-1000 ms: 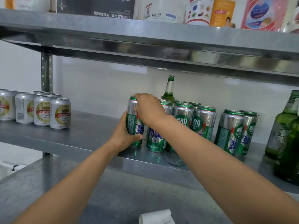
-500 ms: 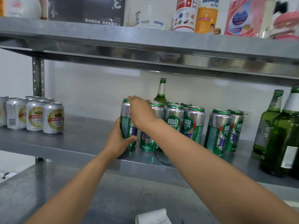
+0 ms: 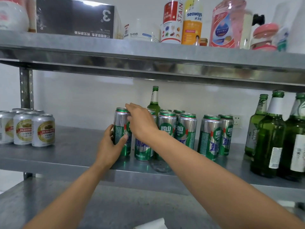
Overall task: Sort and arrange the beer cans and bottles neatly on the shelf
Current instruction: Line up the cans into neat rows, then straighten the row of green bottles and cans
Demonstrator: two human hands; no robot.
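Left hand (image 3: 110,147) fingers curl round the green can (image 3: 120,124); right hand (image 3: 142,123) fingers straight, touching its rim

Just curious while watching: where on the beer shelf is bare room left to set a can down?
Widest bare stretch of shelf: between the short gold-label cans and the green can the left hand grips. A narrow gap separates the middle can cluster from the pair of cans. Crowded at the green bottles.

A black cardboard box with a white "3" (image 3: 75,18) stands left of a white "babili" tub (image 3: 142,33), a red-and-white "STAIN" bottle (image 3: 172,22), a yellow-labelled "seaways" bottle (image 3: 193,22) and a pink translucent jug (image 3: 226,25). A white wall socket (image 3: 237,121) sits lower down.
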